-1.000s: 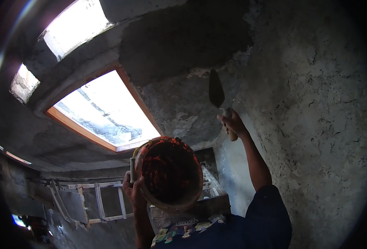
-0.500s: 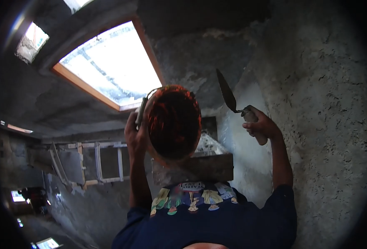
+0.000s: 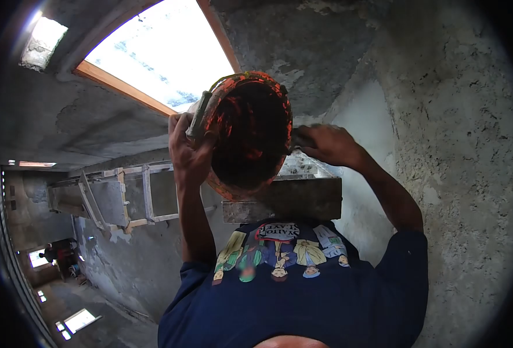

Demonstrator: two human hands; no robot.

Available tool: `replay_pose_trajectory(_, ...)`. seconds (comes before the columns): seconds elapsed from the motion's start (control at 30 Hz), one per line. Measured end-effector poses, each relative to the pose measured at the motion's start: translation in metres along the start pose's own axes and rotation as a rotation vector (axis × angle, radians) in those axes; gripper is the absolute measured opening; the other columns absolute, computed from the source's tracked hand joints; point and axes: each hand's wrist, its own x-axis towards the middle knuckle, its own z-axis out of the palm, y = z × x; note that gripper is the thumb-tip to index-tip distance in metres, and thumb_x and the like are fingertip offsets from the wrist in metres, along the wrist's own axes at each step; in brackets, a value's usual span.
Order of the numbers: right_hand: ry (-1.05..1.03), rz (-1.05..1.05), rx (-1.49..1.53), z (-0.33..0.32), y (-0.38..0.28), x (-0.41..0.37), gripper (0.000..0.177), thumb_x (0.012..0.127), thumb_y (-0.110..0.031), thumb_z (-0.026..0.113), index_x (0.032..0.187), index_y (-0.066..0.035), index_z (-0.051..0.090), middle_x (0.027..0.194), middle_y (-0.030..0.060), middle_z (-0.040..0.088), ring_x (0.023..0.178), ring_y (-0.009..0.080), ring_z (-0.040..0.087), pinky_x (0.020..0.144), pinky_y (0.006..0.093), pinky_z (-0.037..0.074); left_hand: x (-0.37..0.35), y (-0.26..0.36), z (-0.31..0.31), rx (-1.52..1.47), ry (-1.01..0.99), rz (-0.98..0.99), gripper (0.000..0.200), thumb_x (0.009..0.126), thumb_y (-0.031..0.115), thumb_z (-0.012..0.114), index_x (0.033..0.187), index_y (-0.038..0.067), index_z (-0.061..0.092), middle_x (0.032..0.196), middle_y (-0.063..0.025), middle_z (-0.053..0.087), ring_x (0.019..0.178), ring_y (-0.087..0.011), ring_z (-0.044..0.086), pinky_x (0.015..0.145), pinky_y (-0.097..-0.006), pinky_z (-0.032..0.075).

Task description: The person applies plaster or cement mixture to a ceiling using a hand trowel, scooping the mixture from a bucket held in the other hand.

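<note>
Head view. Grips the rim and wire handle of the orange bucket [image 3: 250,136] with the left hand [image 3: 188,148], fingers wrapped tight. Holds it raised, mouth tipped toward the camera, just below the wood-framed window opening [image 3: 152,52]. Reaches to the bucket's right rim with the right hand [image 3: 326,145], fingers curled around a dark tool handle [image 3: 300,140]; cannot tell the tool's working end, hidden inside. Works above a wooden plank [image 3: 303,200], beside the rough plastered wall [image 3: 459,145].

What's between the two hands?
The bucket, in the head view. The left hand grips its rim; the right hand is at its other side.
</note>
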Motion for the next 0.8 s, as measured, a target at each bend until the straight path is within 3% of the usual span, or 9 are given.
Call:
replay_pose_trajectory(0.17,0.169,0.068,-0.246,0.032,-0.016,0.032,0.03,0.086,-0.019,0.057,0.113,-0.007,0.053,0.092,0.0225,0.059,0.09,0.0379,0.063,0.076,0.0494,0.05,-0.004,0.006,-0.005,-0.263,-0.057,-0.147,0.015,0.077,0.002,0.067,0.085,0.004,0.055,0.077,0.0021,0.054,0.072,-0.0066,0.047,0.067,-0.021,0.039)
replay_pose_trajectory(0.3,0.015,0.056,-0.267,0.036,-0.037,0.036,0.017,0.083,-0.014,0.052,0.097,-0.004,0.057,0.089,0.0183,0.059,0.086,0.0342,0.063,0.076,0.0444,0.05,-0.007,-0.005,-0.007,-0.322,-0.102,-0.191,0.017,0.076,0.0,0.068,0.081,0.006,0.053,0.074,0.0053,0.049,0.069,-0.0048,0.042,0.063,-0.0197,0.037)
replay_pose_trajectory(0.37,0.141,-0.13,-0.193,0.059,-0.025,0.04,0.016,0.083,-0.015,0.052,0.093,-0.004,0.058,0.089,0.0159,0.061,0.087,0.033,0.063,0.076,0.0414,0.051,-0.009,-0.007,-0.006,-0.32,-0.103,-0.181,0.017,0.076,0.0,0.068,0.08,0.007,0.053,0.074,0.0058,0.048,0.069,-0.004,0.041,0.062,-0.0192,0.036)
replay_pose_trajectory(0.5,0.281,-0.346,0.008,0.079,0.002,0.038,0.022,0.088,-0.02,0.051,0.099,-0.003,0.06,0.09,0.0168,0.062,0.086,0.0322,0.063,0.074,0.0408,0.05,-0.011,-0.006,-0.007,-0.364,-0.086,-0.233,0.018,0.075,0.0,0.067,0.078,0.008,0.051,0.072,0.0068,0.047,0.068,-0.0027,0.039,0.06,-0.0181,0.033)
replay_pose_trajectory(0.57,-0.059,-0.205,0.208,0.089,0.017,0.054,0.029,0.093,-0.027,0.05,0.105,-0.003,0.059,0.091,0.0185,0.062,0.082,0.0335,0.062,0.073,0.0404,0.05,-0.013,-0.009,-0.009,-0.349,-0.088,-0.22,0.018,0.074,0.0,0.066,0.077,0.007,0.05,0.072,0.0058,0.046,0.067,-0.004,0.039,0.06,-0.0193,0.034)
replay_pose_trajectory(0.63,0.109,-0.336,0.262,0.088,0.016,0.049,0.036,0.095,-0.034,0.049,0.114,-0.005,0.057,0.094,0.0176,0.063,0.073,0.0298,0.062,0.066,0.0395,0.051,-0.015,-0.01,-0.009,-0.339,-0.085,-0.207,0.017,0.073,0.0,0.066,0.076,0.006,0.05,0.072,0.0047,0.045,0.067,-0.0053,0.039,0.061,-0.0206,0.034)
replay_pose_trajectory(0.7,-0.19,0.06,0.505,0.076,0.008,0.042,0.04,0.094,-0.036,0.049,0.12,-0.007,0.056,0.092,0.0141,0.063,0.065,0.0239,0.062,0.059,0.0376,0.052,-0.015,-0.011,-0.008,-0.363,-0.086,-0.196,0.018,0.072,-0.001,0.066,0.076,0.006,0.049,0.071,0.0051,0.043,0.067,-0.0052,0.037,0.06,-0.0202,0.033)
replay_pose_trajectory(0.73,-0.191,0.062,0.508,0.062,-0.002,0.038,0.04,0.094,-0.036,0.049,0.12,-0.007,0.056,0.092,0.0141,0.063,0.065,0.0239,0.062,0.059,0.0376,0.052,-0.015,-0.009,-0.007,-0.362,-0.089,-0.198,0.018,0.072,-0.001,0.066,0.076,0.006,0.049,0.071,0.0051,0.043,0.067,-0.0052,0.037,0.06,-0.0202,0.033)
replay_pose_trajectory(0.8,-0.331,0.28,0.543,0.038,-0.02,0.03,0.04,0.095,-0.034,0.051,0.124,-0.006,0.055,0.098,0.0139,0.065,0.075,0.0215,0.062,0.07,0.036,0.052,-0.014,-0.004,-0.006,-0.392,-0.098,-0.192,0.019,0.071,-0.001,0.066,0.075,0.007,0.049,0.071,0.0056,0.043,0.067,-0.005,0.037,0.06,-0.0203,0.033)
